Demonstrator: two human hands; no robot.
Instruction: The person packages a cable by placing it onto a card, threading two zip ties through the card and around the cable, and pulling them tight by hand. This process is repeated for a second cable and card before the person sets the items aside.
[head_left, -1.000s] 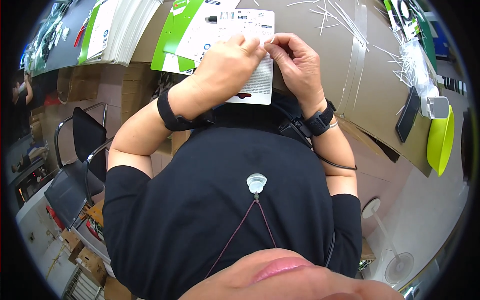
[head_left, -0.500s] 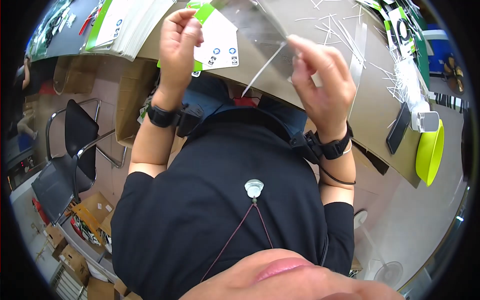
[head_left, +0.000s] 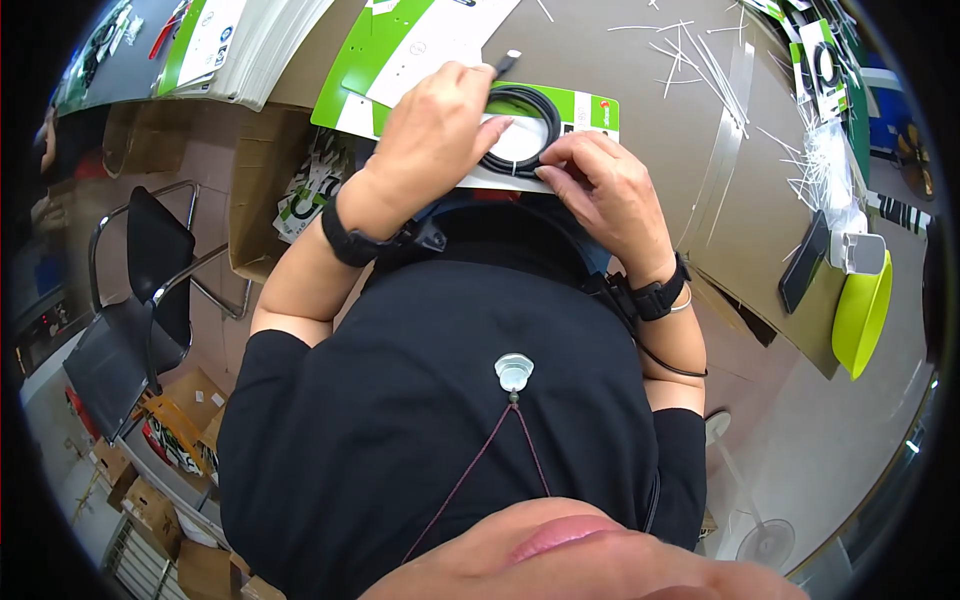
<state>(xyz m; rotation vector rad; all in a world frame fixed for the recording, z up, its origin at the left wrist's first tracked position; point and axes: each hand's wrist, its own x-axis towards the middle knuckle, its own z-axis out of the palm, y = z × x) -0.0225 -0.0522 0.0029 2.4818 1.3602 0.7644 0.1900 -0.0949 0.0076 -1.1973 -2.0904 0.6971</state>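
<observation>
A coiled black cable (head_left: 552,118) rests against a green and white backing card (head_left: 597,108) at the near edge of the table. My left hand (head_left: 432,128) grips the coil's left side, its thumb reaching over the inner edge. The cable's plug end (head_left: 507,64) sticks up beyond those fingers. At the coil's lower right, my right hand (head_left: 612,195) pinches the cable between thumb and fingertips. A thin white tie (head_left: 514,166) shows across the coil's lower part. Farther left, more green and white cards (head_left: 365,60) lie partly under my left hand.
Loose white ties (head_left: 700,75) lie scattered on the table (head_left: 600,55) at the right. A black phone (head_left: 803,262) and a yellow-green bin (head_left: 862,315) are at the right edge. A card stack (head_left: 270,45) stands far left, above an open carton (head_left: 262,190).
Both hands have come down and closer together, onto the coiled cable and card. Earlier they were raised apart, with a blurred clear sheet and a white strip by my right hand.
</observation>
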